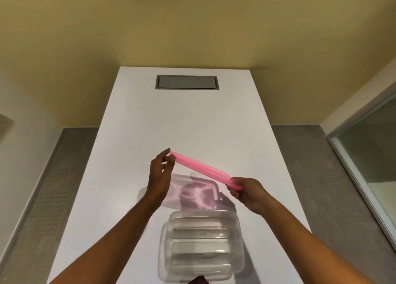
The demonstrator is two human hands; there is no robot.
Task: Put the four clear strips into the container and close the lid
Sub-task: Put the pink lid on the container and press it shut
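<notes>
A clear plastic container [235,241] stands open on the white table near its front edge. Several clear strips [199,233] lie inside it, side by side. A pink translucent lid [201,168] is held in the air above the table, beyond the container, seen almost edge-on and sloping down to the right. My left hand [159,172] pinches its far left end. My right hand [246,190] grips its near right end. The lid casts a pink shadow on the table just behind the container.
The long white table [182,123] runs away from me, with a grey recessed hatch [186,82] near its far end. Grey floor lies on both sides. A glass partition [368,151] stands at the right.
</notes>
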